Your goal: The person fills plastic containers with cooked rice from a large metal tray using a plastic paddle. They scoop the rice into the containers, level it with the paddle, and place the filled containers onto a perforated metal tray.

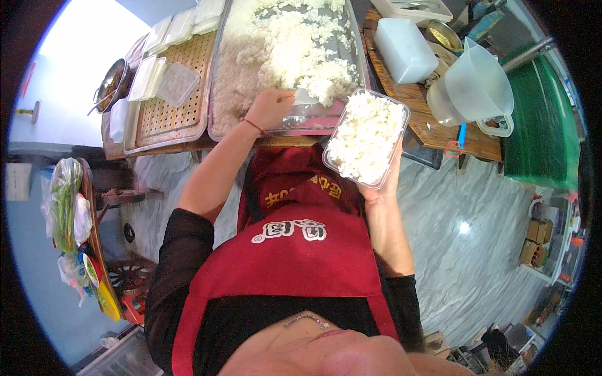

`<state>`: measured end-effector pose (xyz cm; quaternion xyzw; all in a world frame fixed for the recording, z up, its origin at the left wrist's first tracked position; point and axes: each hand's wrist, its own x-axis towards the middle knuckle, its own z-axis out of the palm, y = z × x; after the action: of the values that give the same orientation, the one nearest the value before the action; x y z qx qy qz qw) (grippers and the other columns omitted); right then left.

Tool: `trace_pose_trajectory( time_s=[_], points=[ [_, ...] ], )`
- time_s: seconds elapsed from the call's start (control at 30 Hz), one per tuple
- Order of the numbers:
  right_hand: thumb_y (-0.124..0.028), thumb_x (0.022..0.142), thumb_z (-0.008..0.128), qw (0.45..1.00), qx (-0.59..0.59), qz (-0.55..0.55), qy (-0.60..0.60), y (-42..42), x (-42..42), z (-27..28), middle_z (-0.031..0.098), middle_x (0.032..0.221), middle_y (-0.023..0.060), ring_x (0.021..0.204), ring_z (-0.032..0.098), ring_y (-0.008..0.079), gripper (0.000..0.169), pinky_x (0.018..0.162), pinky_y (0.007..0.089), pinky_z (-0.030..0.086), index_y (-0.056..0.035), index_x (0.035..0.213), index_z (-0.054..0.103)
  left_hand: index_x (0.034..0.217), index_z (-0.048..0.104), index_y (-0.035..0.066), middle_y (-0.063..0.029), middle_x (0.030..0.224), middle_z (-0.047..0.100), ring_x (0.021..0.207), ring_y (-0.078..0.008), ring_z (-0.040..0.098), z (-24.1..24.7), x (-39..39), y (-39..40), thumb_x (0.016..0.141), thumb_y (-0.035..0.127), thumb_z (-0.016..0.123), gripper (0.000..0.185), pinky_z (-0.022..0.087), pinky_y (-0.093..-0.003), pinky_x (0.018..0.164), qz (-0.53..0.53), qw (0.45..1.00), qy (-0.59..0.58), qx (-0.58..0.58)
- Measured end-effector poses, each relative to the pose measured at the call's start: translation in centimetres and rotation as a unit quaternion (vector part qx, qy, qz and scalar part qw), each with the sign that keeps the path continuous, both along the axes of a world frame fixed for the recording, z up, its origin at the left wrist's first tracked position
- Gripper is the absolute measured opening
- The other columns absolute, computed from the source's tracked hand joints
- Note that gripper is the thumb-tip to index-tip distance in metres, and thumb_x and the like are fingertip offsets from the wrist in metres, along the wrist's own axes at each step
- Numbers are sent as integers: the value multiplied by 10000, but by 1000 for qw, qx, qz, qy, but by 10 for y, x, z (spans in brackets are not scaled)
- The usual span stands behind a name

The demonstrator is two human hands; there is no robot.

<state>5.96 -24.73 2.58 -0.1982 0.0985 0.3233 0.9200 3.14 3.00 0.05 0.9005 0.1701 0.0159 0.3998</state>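
My left hand [270, 109] grips a small translucent scoop or scraper [305, 96] at the near edge of a large metal tray [212, 108]. Loose white cooked rice [291, 51] fills much of this tray, and the scraper's blade touches bare metal beside the grains. To its right, my right hand [388, 181] holds up a clear plastic container [333, 165] from below and the side. White rice [367, 136] heaps the container, which is tilted over the tray's near right corner; the fingers beneath it are mostly hidden.
On the left, a perforated tray [188, 113] carries stacked plastic containers [146, 77] beside a metal bowl [113, 84]. A translucent measuring jug [475, 84], a white plastic block-shaped container [405, 50] and a blue-handled tool [462, 136] rest on the wooden table [484, 152] at right.
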Motion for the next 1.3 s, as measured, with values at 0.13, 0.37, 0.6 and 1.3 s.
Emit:
trace_pose_trajectory(
  time_s=[0.13, 0.37, 0.6, 1.3],
  points=[
    [-517, 944, 444, 1000, 0, 10, -19, 3, 5, 2, 501, 1372, 97, 1217, 520, 270, 610, 1022, 452, 427, -94, 1382, 426, 1181, 633, 59, -171, 701, 640, 555, -241, 549, 39, -15, 1, 884, 228, 584, 345, 461, -324, 579, 44, 998, -2, -35],
    [-535, 943, 415, 998, 48, 44, -27, 34, 10, 8, 496, 1383, 81, 1232, 511, 269, 610, 1038, 457, 413, -119, 1389, 426, 1202, 625, 116, -55, 676, 603, 555, -219, 572, 112, -45, -46, 871, 201, 619, 342, 449, -325, 513, -64, 927, -178, 324],
    [-563, 925, 415, 997, 61, 40, -2, 46, 14, 22, 527, 1354, 58, 1218, 523, 268, 601, 1019, 457, 427, -149, 1357, 475, 1232, 607, 205, -70, 718, 537, 601, -242, 562, 121, -65, -74, 857, 172, 630, 377, 461, -357, 542, -38, 909, -221, 350],
    [-569, 923, 411, 997, 62, 33, -13, 74, 37, 21, 552, 1313, 60, 1184, 542, 277, 601, 963, 471, 461, -140, 1336, 490, 1215, 622, 174, -63, 665, 499, 564, -220, 535, 101, -69, -56, 845, 138, 643, 372, 441, -345, 512, -58, 915, -273, 291]
  ],
)
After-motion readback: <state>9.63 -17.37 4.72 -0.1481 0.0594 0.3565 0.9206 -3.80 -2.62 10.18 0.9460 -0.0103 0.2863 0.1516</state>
